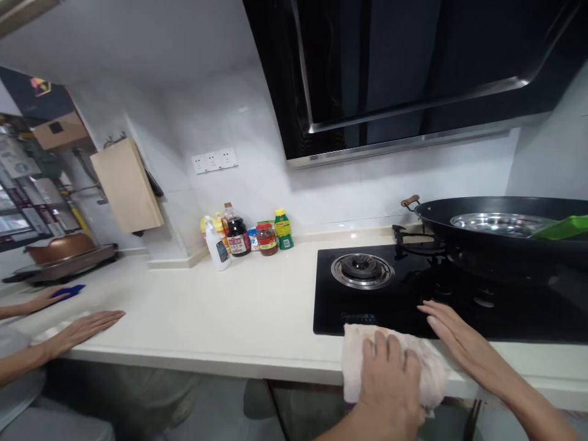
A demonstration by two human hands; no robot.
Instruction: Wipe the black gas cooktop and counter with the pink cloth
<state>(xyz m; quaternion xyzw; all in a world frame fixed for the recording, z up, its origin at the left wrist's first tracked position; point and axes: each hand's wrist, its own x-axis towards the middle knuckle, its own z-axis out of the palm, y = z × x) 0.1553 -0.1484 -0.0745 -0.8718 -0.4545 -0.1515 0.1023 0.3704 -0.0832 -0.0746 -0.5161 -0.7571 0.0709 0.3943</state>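
My left hand (390, 373) presses a pale, crumpled cloth (353, 361) against the counter's front edge, with its fingers bent over it. The cloth drapes down the edge and also touches the front rim of the black gas stove (331, 312). To the right, my right hand (454, 334) holds nothing. Its fingers are stretched out together over the stove's front edge, close to the control knobs; whether the palm touches the glass I cannot tell.
A black wok (436, 214) with a metal lid and green spatula covers the right burner. Bottles and jars (237, 236) line the wall, with a white spray bottle (217, 248). At left, a co-worker's hands (87, 327) rest on the counter, one on a blue cloth (68, 293).
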